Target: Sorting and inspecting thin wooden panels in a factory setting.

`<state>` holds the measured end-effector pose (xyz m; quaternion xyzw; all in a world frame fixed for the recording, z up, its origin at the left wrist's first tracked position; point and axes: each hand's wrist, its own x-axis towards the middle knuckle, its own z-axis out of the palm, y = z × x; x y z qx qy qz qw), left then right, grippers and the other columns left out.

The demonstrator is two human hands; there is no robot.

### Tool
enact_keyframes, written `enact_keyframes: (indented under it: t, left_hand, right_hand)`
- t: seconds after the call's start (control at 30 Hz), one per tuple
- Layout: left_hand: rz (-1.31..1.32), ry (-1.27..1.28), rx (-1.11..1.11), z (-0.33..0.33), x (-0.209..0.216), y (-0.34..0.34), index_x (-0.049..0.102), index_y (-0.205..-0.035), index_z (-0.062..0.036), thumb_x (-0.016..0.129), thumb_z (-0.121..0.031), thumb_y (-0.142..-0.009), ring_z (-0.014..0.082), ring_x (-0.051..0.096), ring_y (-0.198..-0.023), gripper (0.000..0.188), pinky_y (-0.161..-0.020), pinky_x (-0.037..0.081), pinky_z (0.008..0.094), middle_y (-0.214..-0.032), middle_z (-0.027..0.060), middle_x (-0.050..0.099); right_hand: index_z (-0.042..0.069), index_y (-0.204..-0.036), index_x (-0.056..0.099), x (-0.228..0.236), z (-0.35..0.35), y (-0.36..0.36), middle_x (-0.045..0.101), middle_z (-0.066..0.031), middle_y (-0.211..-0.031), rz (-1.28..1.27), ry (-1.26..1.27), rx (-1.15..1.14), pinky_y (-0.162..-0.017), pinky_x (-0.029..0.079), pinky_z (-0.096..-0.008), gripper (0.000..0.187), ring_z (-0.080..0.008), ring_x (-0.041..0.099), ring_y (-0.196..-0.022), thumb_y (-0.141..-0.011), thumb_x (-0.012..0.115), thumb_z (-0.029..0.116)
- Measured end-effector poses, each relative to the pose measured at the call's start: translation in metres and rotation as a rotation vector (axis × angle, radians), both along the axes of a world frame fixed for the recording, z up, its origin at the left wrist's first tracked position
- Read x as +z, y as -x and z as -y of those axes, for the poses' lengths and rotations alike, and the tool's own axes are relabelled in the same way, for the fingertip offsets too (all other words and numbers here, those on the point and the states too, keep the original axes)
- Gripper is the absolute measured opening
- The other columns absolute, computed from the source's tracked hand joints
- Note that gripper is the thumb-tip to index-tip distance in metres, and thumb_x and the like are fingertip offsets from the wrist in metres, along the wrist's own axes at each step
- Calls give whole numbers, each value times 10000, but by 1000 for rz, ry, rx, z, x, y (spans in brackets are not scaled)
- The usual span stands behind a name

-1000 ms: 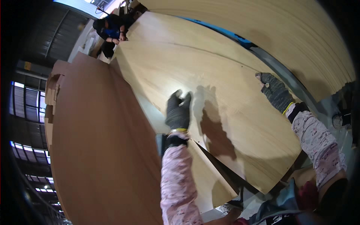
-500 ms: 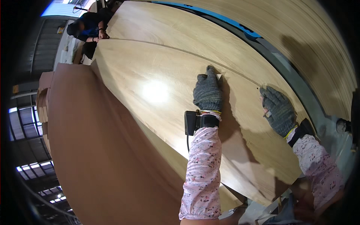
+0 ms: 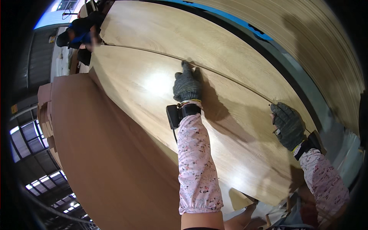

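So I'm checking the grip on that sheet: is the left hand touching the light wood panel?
Touching. The head view shows the gloved left hand lying flat on the light wood panel, fingertips at its far edge, no gap visible.

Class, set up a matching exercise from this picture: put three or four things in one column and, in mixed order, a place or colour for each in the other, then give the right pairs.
1. left hand
2. right hand
3. brown board stack
4. co-worker

a. far end of the sheet, upper left
b. on the pale wood sheet, fingertips at its far edge
c. at the sheet's near right edge
d. left of the sheet

Pairs: 1-b, 2-c, 3-d, 4-a
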<state>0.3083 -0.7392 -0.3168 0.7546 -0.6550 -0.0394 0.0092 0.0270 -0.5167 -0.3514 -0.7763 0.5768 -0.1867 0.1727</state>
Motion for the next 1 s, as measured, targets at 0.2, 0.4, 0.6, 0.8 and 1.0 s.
enact_keyframes:
  t: [0.2,0.4,0.6,0.8,1.0]
  left_hand:
    - [-88,-55,-227,-24,-3,11,415,-1353,-233,537,-473,-853,385,609,-770,567,-633,485,489,-910,185,571]
    - [-209,190,-312,-95,-11,51,532,-1277,-180,672,-237,-712,314,557,-934,585,-800,434,445,-1003,112,592]
    - [-347,268,-348,-88,-3,44,573,-1194,-120,689,-183,-674,318,570,-902,535,-770,444,446,-954,106,610]
    - [-420,164,-304,-91,13,47,564,-1217,-127,706,-198,-671,305,574,-878,568,-743,444,433,-938,91,599]
    - [-420,167,-240,-92,23,55,535,-1269,-156,676,-241,-729,307,537,-1052,564,-888,400,455,-1168,99,561]
  right_hand:
    - [30,-1107,604,11,5,0,523,-109,-1297,-30,14,17,-1055,350,-378,402,-283,443,-1237,-708,581,69]
    - [38,-1042,621,18,12,-2,574,-114,-1213,-8,84,24,-981,413,-417,341,-310,500,-1162,-701,617,30]
    - [22,-1060,609,27,21,-15,588,-130,-1166,130,-24,-41,-966,420,-420,306,-313,534,-1114,-754,618,25]
    - [7,-1113,589,51,65,-49,559,-147,-1227,55,7,21,-1015,390,-413,360,-319,507,-1153,-756,596,55]
    - [26,-1121,596,58,81,-52,557,-149,-1231,-69,-14,95,-1005,395,-424,364,-318,510,-1148,-762,606,90]
